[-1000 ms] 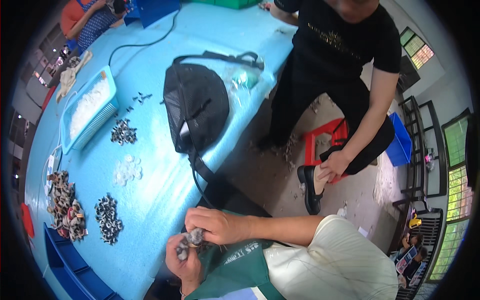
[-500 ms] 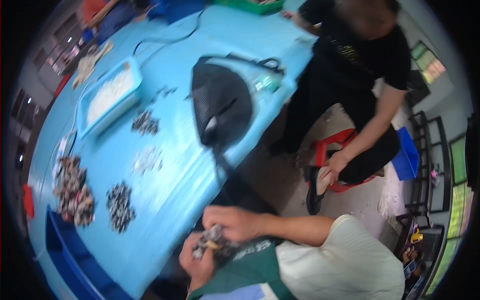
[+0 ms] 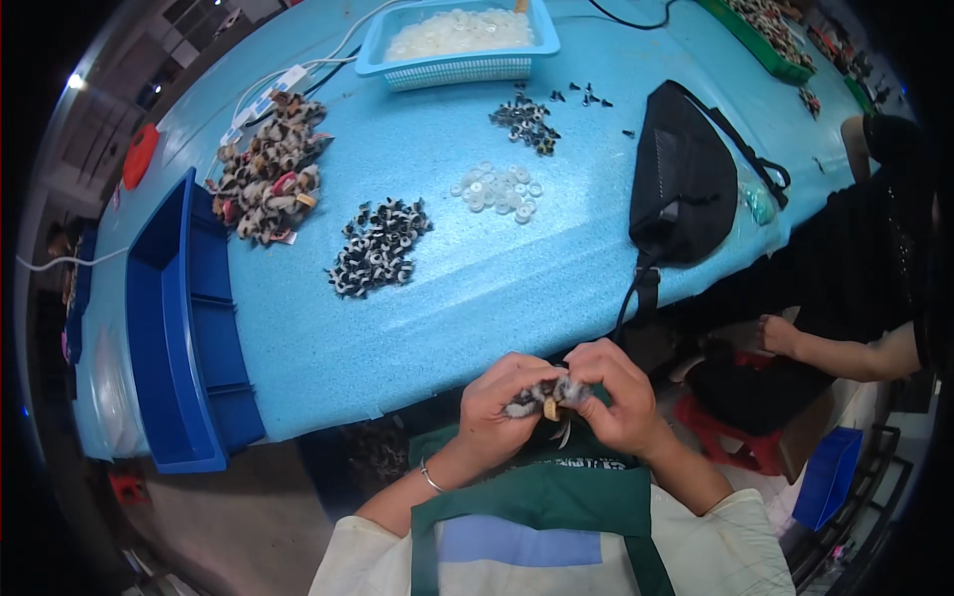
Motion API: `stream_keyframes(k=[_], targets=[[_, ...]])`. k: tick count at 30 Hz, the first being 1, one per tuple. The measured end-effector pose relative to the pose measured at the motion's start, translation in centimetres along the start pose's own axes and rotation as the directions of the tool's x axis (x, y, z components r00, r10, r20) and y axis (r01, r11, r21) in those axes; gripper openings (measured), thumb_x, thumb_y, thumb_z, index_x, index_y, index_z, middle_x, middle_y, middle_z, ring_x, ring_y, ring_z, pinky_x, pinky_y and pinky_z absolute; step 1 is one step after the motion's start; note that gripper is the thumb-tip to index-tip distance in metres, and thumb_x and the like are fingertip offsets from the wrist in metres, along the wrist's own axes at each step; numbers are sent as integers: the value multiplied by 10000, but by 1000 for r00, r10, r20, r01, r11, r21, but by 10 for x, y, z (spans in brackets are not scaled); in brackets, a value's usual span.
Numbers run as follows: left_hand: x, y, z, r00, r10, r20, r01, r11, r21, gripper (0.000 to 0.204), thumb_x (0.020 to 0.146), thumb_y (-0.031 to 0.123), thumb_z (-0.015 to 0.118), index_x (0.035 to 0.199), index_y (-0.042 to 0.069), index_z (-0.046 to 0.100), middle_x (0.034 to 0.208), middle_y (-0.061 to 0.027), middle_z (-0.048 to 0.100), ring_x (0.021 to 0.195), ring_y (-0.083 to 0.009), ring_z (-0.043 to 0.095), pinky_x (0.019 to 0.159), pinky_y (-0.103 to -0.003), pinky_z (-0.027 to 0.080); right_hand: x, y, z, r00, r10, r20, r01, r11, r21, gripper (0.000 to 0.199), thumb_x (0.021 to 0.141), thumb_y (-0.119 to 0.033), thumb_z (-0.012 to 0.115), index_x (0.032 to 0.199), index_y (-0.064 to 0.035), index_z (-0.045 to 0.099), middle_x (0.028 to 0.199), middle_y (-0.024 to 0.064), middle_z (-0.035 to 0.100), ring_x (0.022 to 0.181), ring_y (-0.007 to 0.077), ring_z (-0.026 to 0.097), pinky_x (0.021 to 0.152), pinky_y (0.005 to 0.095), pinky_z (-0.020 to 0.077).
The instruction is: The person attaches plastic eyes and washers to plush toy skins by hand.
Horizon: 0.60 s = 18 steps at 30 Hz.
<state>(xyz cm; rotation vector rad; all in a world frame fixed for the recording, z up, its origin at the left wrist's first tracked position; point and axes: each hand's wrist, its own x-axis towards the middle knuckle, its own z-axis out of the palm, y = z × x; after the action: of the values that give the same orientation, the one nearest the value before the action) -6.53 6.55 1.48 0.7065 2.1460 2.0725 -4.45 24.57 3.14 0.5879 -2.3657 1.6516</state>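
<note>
Just in front of the table edge, close to my apron, both my hands hold a small furry plush piece [image 3: 546, 397], mottled grey and black with a yellow patch. My left hand [image 3: 494, 409] pinches one side of it. The fingers of my right hand [image 3: 618, 399] are closed on the other side. What lies under the fingertips is hidden. On the table beyond are a pile of small black-and-white plastic parts [image 3: 379, 248], a patch of translucent white washers [image 3: 499, 191], and a heap of similar plush pieces [image 3: 268, 174] farther left.
A blue divided bin [image 3: 162, 333] stands at the table's left. Farther back are a light-blue basket [image 3: 462, 70] of translucent parts and some black stemmed parts [image 3: 527, 124]. A black bag [image 3: 686, 184] lies near the right edge, beside a seated person [image 3: 845, 298] in black.
My view has swung, so the table now spreads straight ahead and the other person sits at the far right. Both hands still hold the plush piece.
</note>
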Motion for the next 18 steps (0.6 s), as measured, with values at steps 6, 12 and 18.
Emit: stream_keyframes(k=[6,12,18], targets=[[26,-9,-18,975,220,-41,-211,964,161,436,620,-124,636,1021,42,672,928,-129,642,819,-230,624,679,-282,498,56,4,-28,999,-32,20,35,983,-182,151,761,-15,667,886,26,593,864,142,569,766,288,583,688,337,469],[26,-24,-28,956,293,32,-288,904,317,381,580,39,659,957,77,701,925,-151,654,739,-257,605,638,-329,485,148,54,-29,990,28,-142,-83,915,-396,120,796,1,633,915,11,616,824,135,561,732,259,592,654,342,464],[24,-25,-31,944,329,9,-318,907,277,398,574,85,698,972,90,700,944,-126,640,678,-233,563,588,-323,441,138,52,-10,998,34,-58,-59,861,-505,150,796,-28,656,938,3,617,833,133,568,735,270,594,655,350,474]])
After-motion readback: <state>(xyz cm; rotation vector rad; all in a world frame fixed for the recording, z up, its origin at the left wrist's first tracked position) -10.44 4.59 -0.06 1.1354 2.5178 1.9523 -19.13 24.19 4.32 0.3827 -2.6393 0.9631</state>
